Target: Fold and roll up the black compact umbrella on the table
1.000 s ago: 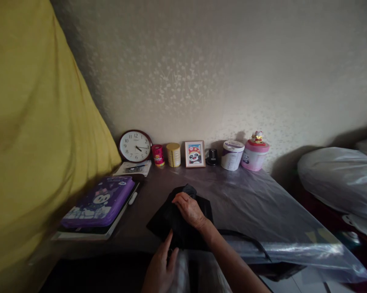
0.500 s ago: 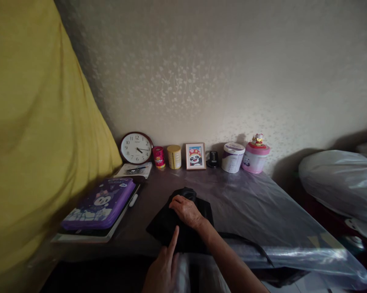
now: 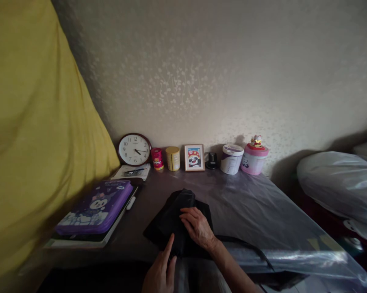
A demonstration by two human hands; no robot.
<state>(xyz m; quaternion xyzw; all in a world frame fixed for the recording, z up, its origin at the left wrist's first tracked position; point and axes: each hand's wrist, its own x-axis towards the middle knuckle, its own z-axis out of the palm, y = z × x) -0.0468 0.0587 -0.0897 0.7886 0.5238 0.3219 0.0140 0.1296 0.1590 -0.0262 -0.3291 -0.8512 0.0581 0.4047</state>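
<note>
A black umbrella (image 3: 171, 219), its loose fabric bunched with pointed folds, lies at the front of the covered table. My left hand (image 3: 161, 268) is at its near end, index finger stretched along the fabric and thumb apart. A small dark part shows between that thumb and finger; the other fingers are curled out of sight. On the right side of the fabric rests my right hand (image 3: 198, 228), palm down, its fingers extended and lightly bent. A black strap (image 3: 247, 242) runs from beside the umbrella to the front edge.
The table (image 3: 238, 203) has a shiny plastic cover. At left lie a purple case (image 3: 94, 207) and a white marker (image 3: 131, 203). Along the wall stand a clock (image 3: 135, 149), tins, a picture frame (image 3: 194, 158) and tubs. A yellow curtain (image 3: 33, 122) hangs at left.
My right hand has slid right and slightly nearer over the fabric, its fingers straighter. My left thumb has come apart from the index finger. The fabric's top has shifted a little.
</note>
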